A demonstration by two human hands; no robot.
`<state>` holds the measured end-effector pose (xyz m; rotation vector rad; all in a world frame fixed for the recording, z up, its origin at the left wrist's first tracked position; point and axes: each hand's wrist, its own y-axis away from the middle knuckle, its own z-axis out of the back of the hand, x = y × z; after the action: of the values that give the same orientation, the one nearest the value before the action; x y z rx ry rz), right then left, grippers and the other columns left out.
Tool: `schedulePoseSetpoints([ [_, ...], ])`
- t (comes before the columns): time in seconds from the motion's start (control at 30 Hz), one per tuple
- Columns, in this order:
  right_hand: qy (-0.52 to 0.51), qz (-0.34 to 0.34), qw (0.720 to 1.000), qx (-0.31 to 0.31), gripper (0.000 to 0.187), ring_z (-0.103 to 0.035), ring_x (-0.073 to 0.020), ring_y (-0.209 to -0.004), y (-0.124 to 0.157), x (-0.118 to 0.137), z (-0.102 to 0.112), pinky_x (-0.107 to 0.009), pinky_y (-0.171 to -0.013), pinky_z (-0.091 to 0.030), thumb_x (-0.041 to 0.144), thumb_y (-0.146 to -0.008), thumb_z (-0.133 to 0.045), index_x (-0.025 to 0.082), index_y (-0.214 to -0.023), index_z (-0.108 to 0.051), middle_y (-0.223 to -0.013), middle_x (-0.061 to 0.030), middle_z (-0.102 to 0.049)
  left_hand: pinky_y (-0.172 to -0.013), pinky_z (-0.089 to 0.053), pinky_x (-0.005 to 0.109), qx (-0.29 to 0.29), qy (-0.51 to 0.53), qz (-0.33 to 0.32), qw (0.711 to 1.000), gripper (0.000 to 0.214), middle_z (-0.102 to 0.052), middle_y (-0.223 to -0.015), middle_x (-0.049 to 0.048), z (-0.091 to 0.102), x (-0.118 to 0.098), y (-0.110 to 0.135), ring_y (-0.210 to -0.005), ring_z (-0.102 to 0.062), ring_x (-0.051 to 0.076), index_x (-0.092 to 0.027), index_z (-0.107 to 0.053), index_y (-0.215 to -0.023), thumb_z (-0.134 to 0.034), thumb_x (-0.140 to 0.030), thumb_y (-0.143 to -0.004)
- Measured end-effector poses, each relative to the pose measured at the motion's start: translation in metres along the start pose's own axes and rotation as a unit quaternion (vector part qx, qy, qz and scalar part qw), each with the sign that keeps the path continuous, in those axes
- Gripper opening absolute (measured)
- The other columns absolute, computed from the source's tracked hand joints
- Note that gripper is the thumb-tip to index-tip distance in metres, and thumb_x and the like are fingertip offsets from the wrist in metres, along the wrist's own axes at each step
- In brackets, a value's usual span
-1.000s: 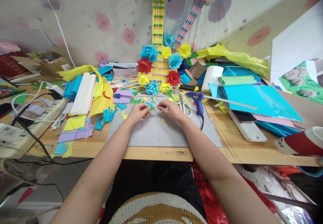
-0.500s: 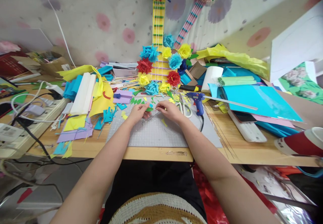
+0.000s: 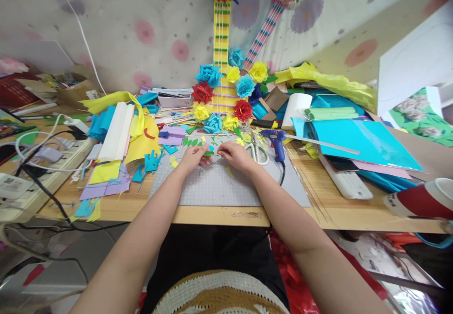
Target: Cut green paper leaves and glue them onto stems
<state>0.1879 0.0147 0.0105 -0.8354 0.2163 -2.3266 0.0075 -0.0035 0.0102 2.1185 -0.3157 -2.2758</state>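
Both my hands rest on a grey cutting mat (image 3: 219,189) in the middle of the wooden desk. My left hand (image 3: 193,156) pinches a small green paper leaf (image 3: 208,153) between thumb and fingers. My right hand (image 3: 234,153) is closed in a pinch right beside it, on the other end of the leaf and a thin wire or stick that slants down across the mat. More green leaf cut-outs (image 3: 193,141) lie just beyond my fingers. Behind them stands a yellow paper guitar (image 3: 221,45) trimmed with paper flowers.
Scissors (image 3: 256,151) and a blue glue gun (image 3: 278,142) lie right of my hands. Blue sheets (image 3: 361,142), a white keyboard (image 3: 345,179) and a red cup (image 3: 421,201) fill the right side. Coloured paper scraps (image 3: 113,163), a white roll and cables crowd the left.
My hands have drawn closer together around the green leaf; the right hand shifted a little to the left. Nothing else on the desk moved.
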Motion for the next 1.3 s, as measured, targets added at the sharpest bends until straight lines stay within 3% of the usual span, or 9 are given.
schedulePoseSetpoints([
  [0.47, -0.004, -0.013, 1.0, 0.0, 0.01, -0.052, -0.0151, -0.075, 0.001, 0.002, -0.001, -0.027, -0.071, -0.037, 0.019, -0.082, -0.051, 0.017, -0.077, -0.059, -0.077, -0.0048, -0.061, -0.043, -0.046, 0.022, 0.007, -0.002, -0.003, 1.0, 0.06, -0.065, -0.06, 0.0068, 0.0, 0.002, 0.0, -0.045, -0.057, 0.011, -0.012, -0.061, -0.072, -0.061, -0.07, -0.056],
  [0.73, -0.027, -0.099, 0.993, -0.054, 0.013, -0.05, -0.0133, -0.066, 0.002, 0.007, 0.001, -0.025, -0.064, -0.036, 0.025, -0.081, -0.049, 0.018, -0.076, -0.059, -0.071, -0.0021, -0.06, -0.045, -0.047, 0.021, -0.098, 0.029, -0.079, 0.992, 0.042, -0.06, -0.068, 0.0, 0.004, 0.001, -0.002, -0.049, -0.054, 0.008, -0.015, -0.058, -0.079, -0.071, -0.047, -0.056],
  [0.9, -0.023, -0.099, 0.994, -0.046, 0.012, -0.049, -0.0126, -0.064, 0.001, 0.01, -0.005, -0.024, -0.061, -0.036, 0.025, -0.081, -0.049, 0.019, -0.078, -0.059, -0.07, -0.0014, -0.06, -0.044, -0.048, 0.021, -0.114, 0.054, -0.101, 0.987, 0.041, -0.057, -0.084, -0.0003, 0.001, 0.001, -0.002, -0.056, -0.058, 0.009, -0.018, -0.049, -0.083, -0.072, -0.038, -0.056],
  [1.07, -0.016, -0.085, 0.996, -0.03, 0.013, -0.05, -0.0117, -0.065, 0.001, 0.015, -0.012, -0.023, -0.061, -0.035, 0.028, -0.081, -0.05, 0.02, -0.081, -0.06, -0.072, -0.0005, -0.061, -0.046, -0.049, 0.022, -0.108, 0.101, -0.097, 0.984, 0.041, -0.054, -0.07, -0.0049, 0.0, 0.004, -0.005, -0.055, -0.059, 0.01, -0.019, -0.043, -0.082, -0.071, -0.037, -0.057],
  [1.2, -0.033, -0.094, 0.994, -0.037, 0.021, -0.052, -0.0115, -0.065, 0.003, 0.014, -0.007, -0.023, -0.062, -0.036, 0.039, -0.083, -0.05, 0.02, -0.087, -0.06, -0.073, -0.0002, -0.063, -0.045, -0.047, 0.021, -0.126, 0.087, -0.091, 0.984, 0.043, -0.053, -0.062, -0.0071, 0.02, -0.006, -0.011, -0.05, -0.054, 0.008, -0.019, -0.041, -0.08, -0.073, -0.034, -0.054],
  [1.3, -0.024, -0.124, 0.989, -0.074, 0.022, -0.053, -0.012, -0.065, 0.004, 0.007, 0.0, -0.024, -0.061, -0.036, 0.04, -0.083, -0.049, 0.021, -0.089, -0.059, -0.073, -0.0004, -0.063, -0.044, -0.046, 0.02, -0.086, 0.0, -0.052, 0.995, 0.046, -0.053, -0.056, -0.0075, 0.049, -0.024, -0.014, -0.045, -0.051, 0.007, -0.019, -0.044, -0.08, -0.077, -0.03, -0.05],
])
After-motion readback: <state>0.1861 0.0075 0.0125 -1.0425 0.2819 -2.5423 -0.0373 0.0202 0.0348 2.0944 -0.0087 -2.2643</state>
